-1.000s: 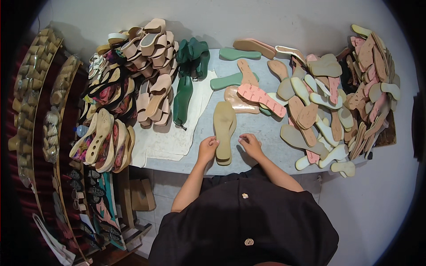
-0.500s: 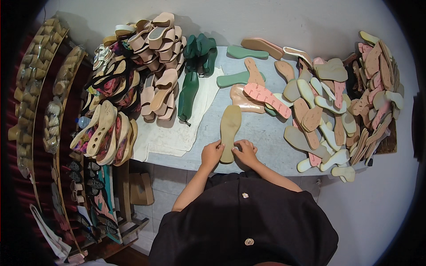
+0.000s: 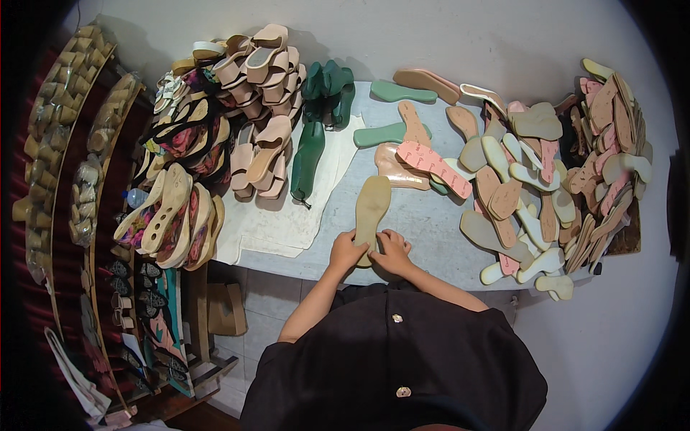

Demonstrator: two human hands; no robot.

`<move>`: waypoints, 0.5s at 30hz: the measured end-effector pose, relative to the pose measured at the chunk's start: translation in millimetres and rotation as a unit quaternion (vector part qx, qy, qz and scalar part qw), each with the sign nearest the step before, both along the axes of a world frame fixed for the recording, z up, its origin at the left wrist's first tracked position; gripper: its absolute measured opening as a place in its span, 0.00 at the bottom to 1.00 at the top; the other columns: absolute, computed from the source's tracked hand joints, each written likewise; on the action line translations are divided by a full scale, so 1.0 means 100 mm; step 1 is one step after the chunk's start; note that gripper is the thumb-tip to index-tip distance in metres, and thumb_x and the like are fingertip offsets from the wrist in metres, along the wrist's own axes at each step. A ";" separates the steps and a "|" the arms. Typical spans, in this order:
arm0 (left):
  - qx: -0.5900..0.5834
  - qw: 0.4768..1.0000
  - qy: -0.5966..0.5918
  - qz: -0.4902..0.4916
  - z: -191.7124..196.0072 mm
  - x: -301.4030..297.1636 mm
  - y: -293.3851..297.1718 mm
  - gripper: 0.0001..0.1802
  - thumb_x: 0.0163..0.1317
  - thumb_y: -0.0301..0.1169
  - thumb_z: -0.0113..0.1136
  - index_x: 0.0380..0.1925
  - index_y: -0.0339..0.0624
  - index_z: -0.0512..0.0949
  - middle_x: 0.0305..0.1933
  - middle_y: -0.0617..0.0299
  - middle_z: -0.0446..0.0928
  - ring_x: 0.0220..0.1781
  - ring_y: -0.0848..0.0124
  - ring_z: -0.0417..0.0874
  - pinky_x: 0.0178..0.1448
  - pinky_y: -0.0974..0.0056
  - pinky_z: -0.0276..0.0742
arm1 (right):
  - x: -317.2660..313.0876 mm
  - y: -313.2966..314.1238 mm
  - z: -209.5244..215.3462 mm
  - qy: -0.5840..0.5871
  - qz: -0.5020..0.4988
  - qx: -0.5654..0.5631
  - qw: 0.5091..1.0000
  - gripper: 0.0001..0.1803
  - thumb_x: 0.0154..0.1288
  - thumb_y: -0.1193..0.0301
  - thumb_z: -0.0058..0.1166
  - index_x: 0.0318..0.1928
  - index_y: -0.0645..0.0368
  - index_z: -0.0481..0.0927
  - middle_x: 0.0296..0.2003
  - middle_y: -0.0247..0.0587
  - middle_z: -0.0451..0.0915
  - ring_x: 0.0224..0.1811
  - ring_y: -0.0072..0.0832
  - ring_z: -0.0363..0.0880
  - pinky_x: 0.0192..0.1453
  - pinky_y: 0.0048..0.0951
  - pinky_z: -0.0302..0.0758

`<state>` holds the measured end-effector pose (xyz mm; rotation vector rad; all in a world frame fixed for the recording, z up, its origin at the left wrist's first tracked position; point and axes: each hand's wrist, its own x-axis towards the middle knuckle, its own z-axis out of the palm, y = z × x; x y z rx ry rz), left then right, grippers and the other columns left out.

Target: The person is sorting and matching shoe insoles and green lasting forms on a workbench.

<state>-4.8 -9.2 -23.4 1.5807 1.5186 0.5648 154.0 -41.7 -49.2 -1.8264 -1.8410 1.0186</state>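
A tan shoe sole [image 3: 373,205] stands out over the near middle of the table, its wide toe end pointing away from me. My left hand [image 3: 348,251] grips its narrow heel part from the left, thumb on top. From the right, my right hand [image 3: 392,253] holds the same part, its thumb on the upper face and its other fingers curled. Just beyond the toe end lie a glossy beige piece [image 3: 399,171] and a pink insole with markings [image 3: 434,168]. Behind them are a tan insole [image 3: 412,122] and a green sole [image 3: 388,135].
Loose soles and insoles [image 3: 496,194] are heaped on the right of the table [image 3: 323,267]. Beige heeled sandals [image 3: 266,154], green shoe lasts [image 3: 307,158] and wedge soles [image 3: 172,215] crowd the left, partly on a white sheet [image 3: 287,230]. Racks with bagged heels [image 3: 54,144] stand farther left.
Both hands have shifted slightly along the heel part, and the thumbs are now closer together on it. The sole has tilted a little to the right.
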 end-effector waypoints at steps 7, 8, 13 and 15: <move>0.028 0.997 -0.033 0.062 -0.14 -0.14 0.06 0.20 0.46 0.34 0.64 0.41 0.40 0.79 0.33 0.43 0.78 0.37 0.50 0.78 0.44 0.55 0.73 | -0.10 0.25 -0.06 0.007 0.020 -0.018 1.000 0.34 0.47 0.57 0.56 0.58 0.46 0.69 0.60 0.46 0.60 0.66 0.42 0.49 0.61 0.59 0.43; 0.036 0.997 -0.031 0.065 -0.14 -0.14 0.06 0.20 0.46 0.34 0.64 0.41 0.40 0.80 0.32 0.43 0.77 0.37 0.50 0.78 0.44 0.55 0.73 | -0.08 0.28 -0.07 -0.010 0.034 -0.009 0.999 0.33 0.47 0.58 0.55 0.58 0.46 0.70 0.59 0.46 0.61 0.65 0.42 0.50 0.61 0.59 0.43; 0.024 0.998 0.013 0.065 -0.03 -0.10 0.07 0.20 0.47 0.36 0.64 0.41 0.40 0.80 0.32 0.42 0.77 0.37 0.50 0.77 0.44 0.55 0.72 | 0.45 0.74 -0.03 -0.033 -0.081 0.061 0.994 0.33 0.50 0.60 0.54 0.60 0.49 0.66 0.59 0.49 0.62 0.65 0.44 0.54 0.61 0.67 0.43; 0.025 0.998 0.016 0.061 -0.01 -0.10 0.06 0.19 0.48 0.37 0.64 0.40 0.40 0.80 0.33 0.42 0.77 0.37 0.50 0.77 0.44 0.55 0.72 | 0.90 1.01 0.01 -0.098 -0.195 0.145 0.965 0.35 0.53 0.59 0.54 0.61 0.56 0.62 0.60 0.48 0.61 0.66 0.43 0.53 0.62 0.67 0.43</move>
